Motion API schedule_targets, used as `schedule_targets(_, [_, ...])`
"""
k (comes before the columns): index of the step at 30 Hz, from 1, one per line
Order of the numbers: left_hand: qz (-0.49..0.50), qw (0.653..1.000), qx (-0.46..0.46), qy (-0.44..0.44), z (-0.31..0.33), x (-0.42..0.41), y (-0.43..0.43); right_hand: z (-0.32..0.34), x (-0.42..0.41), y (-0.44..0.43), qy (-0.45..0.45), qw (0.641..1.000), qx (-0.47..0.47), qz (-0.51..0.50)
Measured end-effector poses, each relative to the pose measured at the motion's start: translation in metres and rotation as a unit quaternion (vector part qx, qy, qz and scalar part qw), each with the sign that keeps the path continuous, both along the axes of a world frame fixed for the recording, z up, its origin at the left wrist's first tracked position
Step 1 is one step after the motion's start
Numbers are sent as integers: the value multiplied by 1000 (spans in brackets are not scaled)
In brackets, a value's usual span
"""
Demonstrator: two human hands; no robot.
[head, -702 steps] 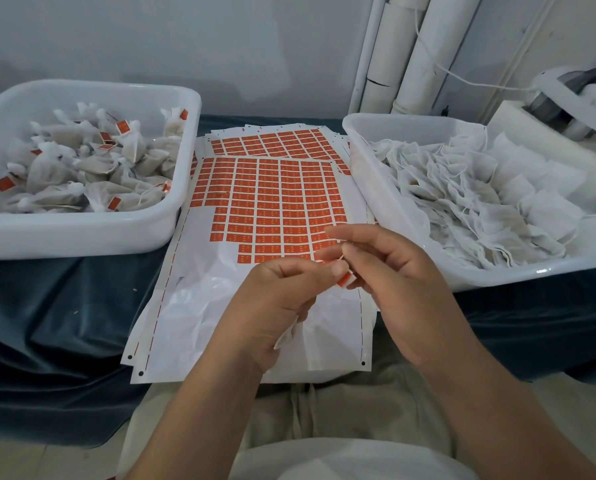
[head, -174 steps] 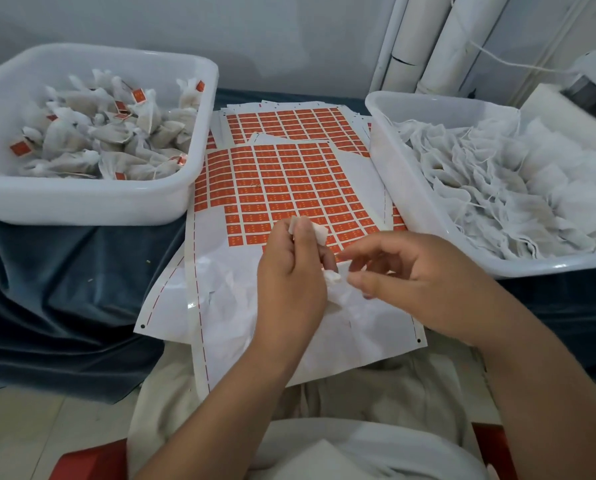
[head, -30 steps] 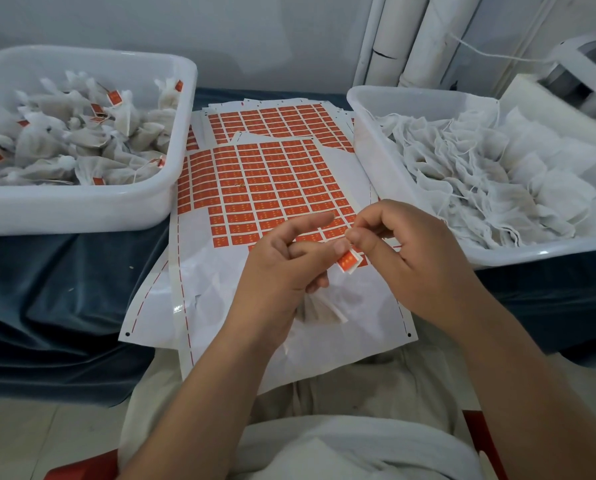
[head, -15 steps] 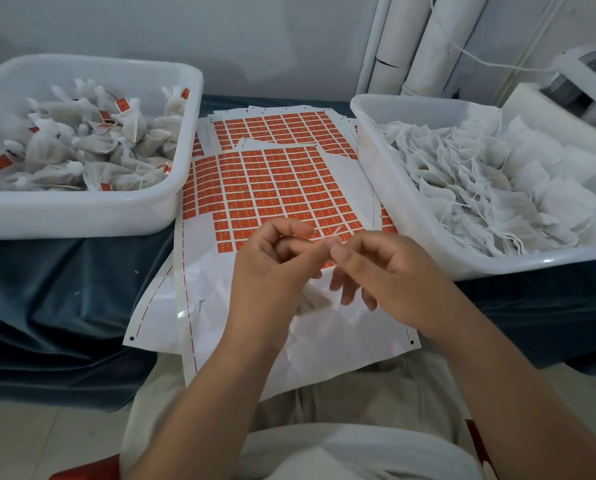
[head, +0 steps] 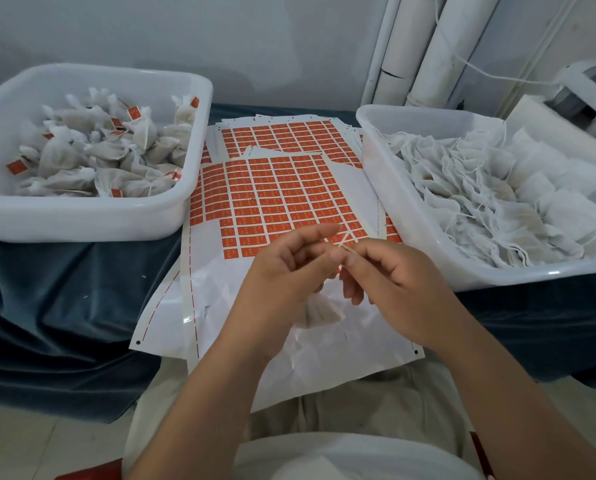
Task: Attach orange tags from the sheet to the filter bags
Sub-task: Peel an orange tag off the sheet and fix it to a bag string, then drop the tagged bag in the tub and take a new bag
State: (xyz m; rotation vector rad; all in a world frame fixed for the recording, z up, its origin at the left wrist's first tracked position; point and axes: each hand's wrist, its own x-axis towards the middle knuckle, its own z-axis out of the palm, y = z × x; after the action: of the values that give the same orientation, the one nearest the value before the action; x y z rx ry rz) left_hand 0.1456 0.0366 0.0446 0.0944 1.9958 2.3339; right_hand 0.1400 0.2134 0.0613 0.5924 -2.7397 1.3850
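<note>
Orange tag [head: 345,247]: held between the fingertips of both hands, over the near rows of the top sheet [head: 276,199]. It shows edge-on, as a thin pale line. A second ago its orange face was turned up to me; half a second ago it was already hard to see.

Left hand [head: 282,275]: thumb and middle fingers curled in, pinching the tag. The forefinger sticks out straight over the sheet; half a second ago it was bent.

Right hand [head: 397,285]: thumb and forefinger pinch the same tag from the other side, with the other fingers loosely curled beneath. Much as it was half a second ago.

Filter bag [head: 321,311]: hangs blurred under the left hand, above the bare white part of the sheet. Cannot tell which fingers carry it. It hung in about the same place a second ago.

Second sheet [head: 282,136]: lies behind the top one, partly under it, unmoved.

Left tub [head: 82,220]: on the blue-draped table [head: 64,289], holding tagged bags [head: 99,157]. The pile looks the same as before.

Right tub [head: 549,273]: holds untagged bags [head: 497,195] with loose strings, also unchanged.

White pipes [head: 428,46] stand against the wall behind.
</note>
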Motion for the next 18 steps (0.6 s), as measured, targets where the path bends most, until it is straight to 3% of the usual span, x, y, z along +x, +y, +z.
schedule_targets(6, [17, 981, -178, 77, 0, -3, -9, -7, 3, -4, -27, 1000, 13, 7])
schedule_targets(11, [61, 973, -203, 96, 2, -3, -5, -11, 2, -5, -35, 999, -18, 5])
schedule_targets(18, [238, 950, -175, 97, 53, -41, -61, -10, -1, 1, -39, 999, -6, -1])
